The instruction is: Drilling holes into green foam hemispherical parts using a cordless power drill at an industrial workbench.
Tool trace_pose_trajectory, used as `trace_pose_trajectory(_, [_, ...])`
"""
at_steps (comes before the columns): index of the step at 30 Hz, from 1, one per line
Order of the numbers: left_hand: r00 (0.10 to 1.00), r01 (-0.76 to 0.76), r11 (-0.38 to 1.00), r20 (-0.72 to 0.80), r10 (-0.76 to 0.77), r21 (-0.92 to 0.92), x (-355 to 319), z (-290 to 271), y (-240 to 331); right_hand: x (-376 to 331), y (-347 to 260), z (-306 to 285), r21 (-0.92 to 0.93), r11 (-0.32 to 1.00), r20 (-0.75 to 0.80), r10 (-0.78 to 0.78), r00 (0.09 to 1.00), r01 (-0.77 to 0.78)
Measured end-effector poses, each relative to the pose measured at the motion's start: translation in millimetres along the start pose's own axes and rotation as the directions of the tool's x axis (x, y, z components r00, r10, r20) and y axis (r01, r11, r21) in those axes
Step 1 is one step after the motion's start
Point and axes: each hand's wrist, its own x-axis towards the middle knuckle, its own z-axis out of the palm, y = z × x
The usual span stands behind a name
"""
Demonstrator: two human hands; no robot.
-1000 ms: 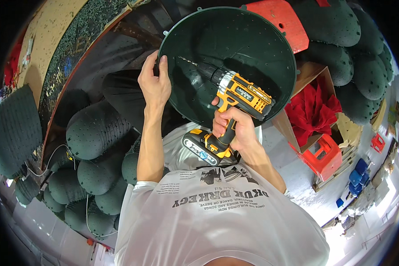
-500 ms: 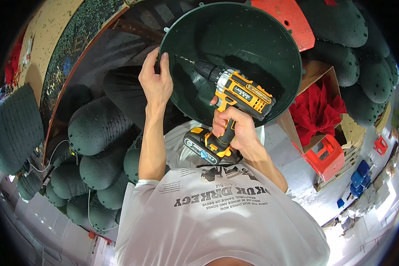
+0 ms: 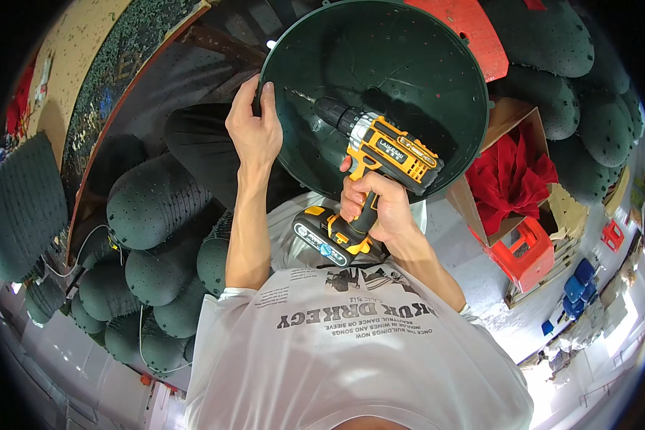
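- Since a second before, the big dark-green plastic bowl [image 3: 408, 79] had come nearer and filled more of the upper view, and my cordless drill [image 3: 380, 143] had swung so that its bit reached further toward the bowl's left inner wall.
- My left hand [image 3: 254, 132] was closed on the bowl's left rim, fingers curled over the edge and thumb on the outside, holding the bowl tipped with its open side toward me.
- My right hand [image 3: 376, 208] was wrapped tight around the drill's handle, just above the black and yellow battery pack [image 3: 330, 240]; I could not tell whether a finger pressed the trigger.
- The drill's yellow and black body lay inside the bowl's mouth, chuck pointing up and left, the thin bit [image 3: 301, 95] ending close to the wall near my left hand; whether it touched the plastic I could not tell.
- Small holes dotted the bowl's rim.
- To my left lay a heap of dark-green domed shells [image 3: 150, 201], pitted all over, with thin white cord [image 3: 86, 247] running between them.
- To my right stood a cardboard box of red fabric flowers [image 3: 512, 175], a red plastic crate [image 3: 530, 251] just below it, and more green domes [image 3: 588, 107] past the bowl's right edge.
- A red panel [image 3: 466, 29] showed behind the bowl's upper rim.
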Motion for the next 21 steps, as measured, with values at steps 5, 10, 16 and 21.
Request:
trace_pose_trajectory(5, [1.000,-0.028,1.000,-0.009,0.028,-0.006,0.2,1.3,0.1,0.5,1.7,-0.2,0.034,0.999,-0.005,0.018,1.000,-0.018])
trace_pose_trajectory(10, [0.986,-0.166,0.986,-0.022,0.166,-0.018,-10.4,12.6,7.8,13.5,2.3,5.9,0.067,0.998,-0.021,-0.008,1.000,0.010])
trace_pose_trajectory(16, [0.999,-0.037,0.998,-0.005,0.037,-0.042,-13.3,13.6,5.9,20.1,0.8,9.8,-0.041,0.998,-0.062,-0.054,0.997,0.052])
trace_pose_trajectory(21, [0.999,0.050,0.997,0.013,-0.049,-0.067,-9.0,13.7,-0.8,-3.3,-4.7,10.4,-0.031,0.998,-0.103,-0.055,0.993,0.052])
